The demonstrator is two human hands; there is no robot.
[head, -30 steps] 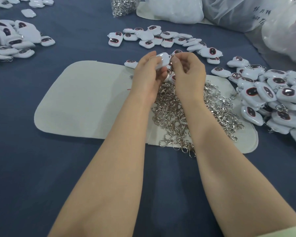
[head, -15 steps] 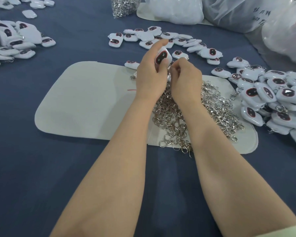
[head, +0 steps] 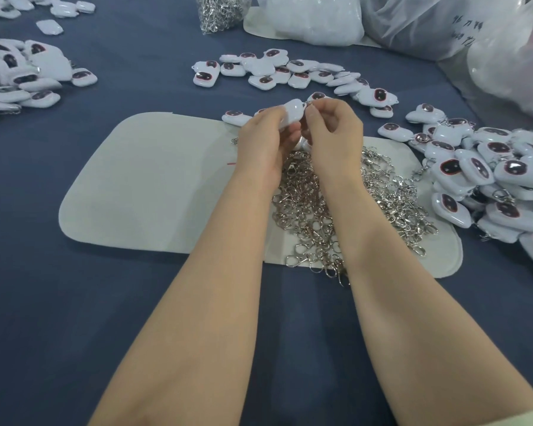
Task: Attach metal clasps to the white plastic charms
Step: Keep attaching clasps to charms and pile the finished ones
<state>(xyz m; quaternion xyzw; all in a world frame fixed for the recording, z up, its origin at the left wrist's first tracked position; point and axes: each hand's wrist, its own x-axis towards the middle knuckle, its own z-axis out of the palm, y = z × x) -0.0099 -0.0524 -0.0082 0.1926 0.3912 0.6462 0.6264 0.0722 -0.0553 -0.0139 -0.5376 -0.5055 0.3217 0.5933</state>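
Your left hand (head: 263, 146) grips the white charm (head: 292, 114) above the clasp pile (head: 302, 210), its long axis tilting up and right. The fingers (head: 314, 114) of your right hand (head: 334, 130) pinch narrowly on a small metal clasp (head: 309, 103), touching the charm's upper right corner.

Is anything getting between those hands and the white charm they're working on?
Nothing visible. The left hand holds the charm, and the right hand pinches a metal ring at its top corner, above the clasp pile.
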